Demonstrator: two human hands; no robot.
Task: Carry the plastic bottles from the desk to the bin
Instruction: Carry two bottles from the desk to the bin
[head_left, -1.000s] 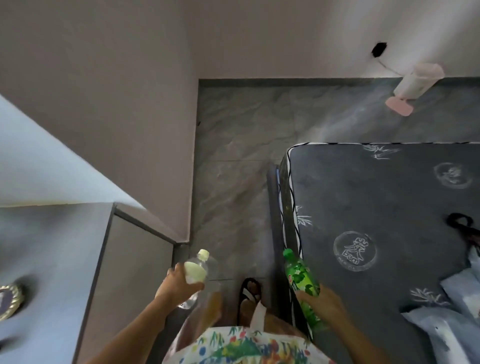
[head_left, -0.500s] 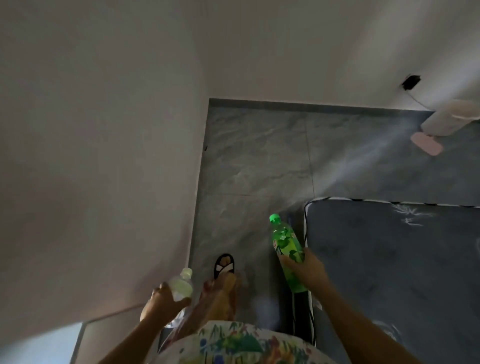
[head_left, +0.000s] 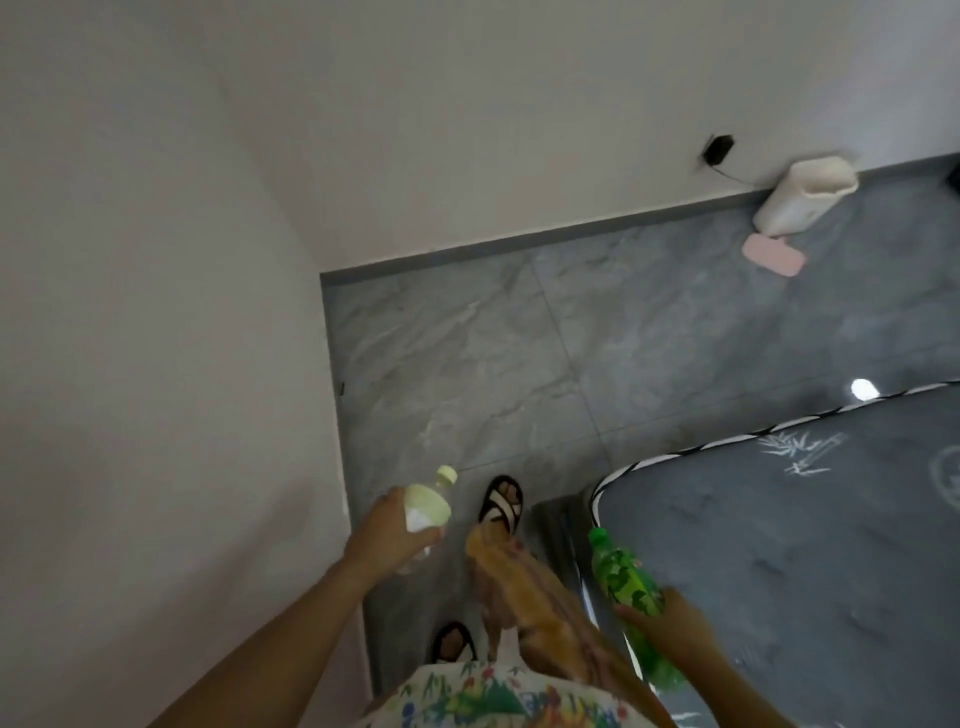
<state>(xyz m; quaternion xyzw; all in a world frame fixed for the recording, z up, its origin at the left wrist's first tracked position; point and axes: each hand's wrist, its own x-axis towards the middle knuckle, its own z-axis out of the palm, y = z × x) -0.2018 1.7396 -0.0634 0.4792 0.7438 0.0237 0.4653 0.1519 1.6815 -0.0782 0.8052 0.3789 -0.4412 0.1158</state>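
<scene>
Floor (head_left: 467, 353) wider now, bin (head_left: 802, 195) nearer.

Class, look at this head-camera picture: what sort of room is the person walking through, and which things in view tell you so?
Most likely a bedroom at home. A bare dark mattress with a piped edge fills the lower right, a small white bin stands by the plain wall, and the floor is grey tile.

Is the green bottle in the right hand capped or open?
Capped. A green cap sits on the neck of the green bottle, which the right hand grips around its lower body.
</scene>
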